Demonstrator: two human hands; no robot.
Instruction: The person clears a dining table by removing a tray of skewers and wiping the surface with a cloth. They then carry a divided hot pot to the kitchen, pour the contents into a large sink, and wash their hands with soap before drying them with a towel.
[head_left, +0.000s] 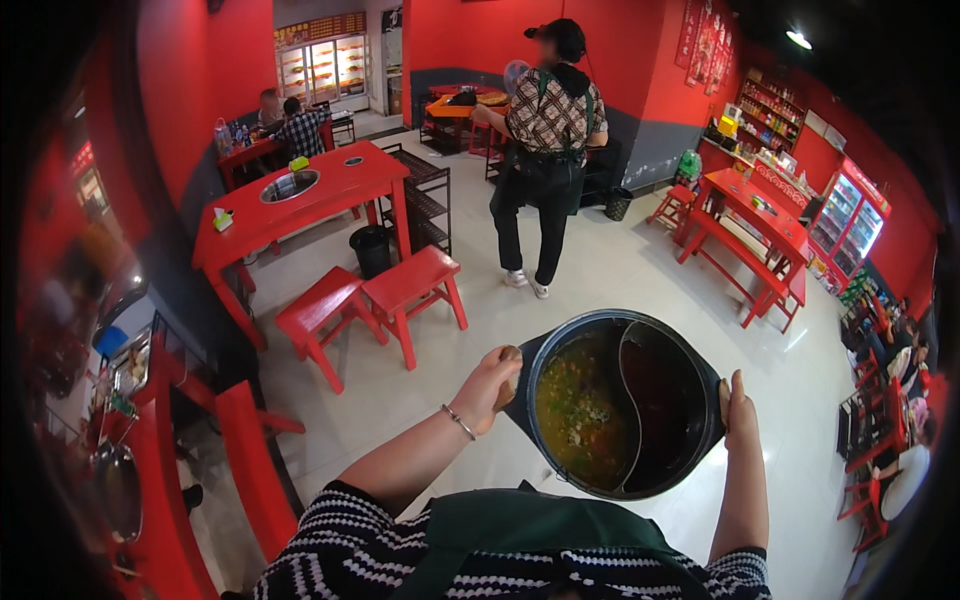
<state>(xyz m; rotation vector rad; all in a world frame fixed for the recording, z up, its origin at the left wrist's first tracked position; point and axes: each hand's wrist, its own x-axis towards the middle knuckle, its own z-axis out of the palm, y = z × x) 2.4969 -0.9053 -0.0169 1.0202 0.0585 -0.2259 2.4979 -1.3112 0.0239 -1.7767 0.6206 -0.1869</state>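
Observation:
Both hands carry a dark, two-handled split hot pot (626, 321) in front of my green apron (540, 521). A curved metal divider (636, 390) parts its inside. On the left side is a yellowish broth (581, 405) with bits of green and red floating in it; the right side contains a dark reddish broth (664, 405). My left hand (491, 386) grips the left handle, a bracelet at its wrist. At the right handle, my right hand (739, 409) grips with its thumb pointing up. Each palm's contact with the handle is partly hidden.
A person (555, 127) in a green apron walks ahead, carrying an orange tray (448, 110). Red stools (412, 274) and a red hot pot table (345, 184) stand at the left. A red bench (739, 251) and table are at the right. Seated people appear at both sides.

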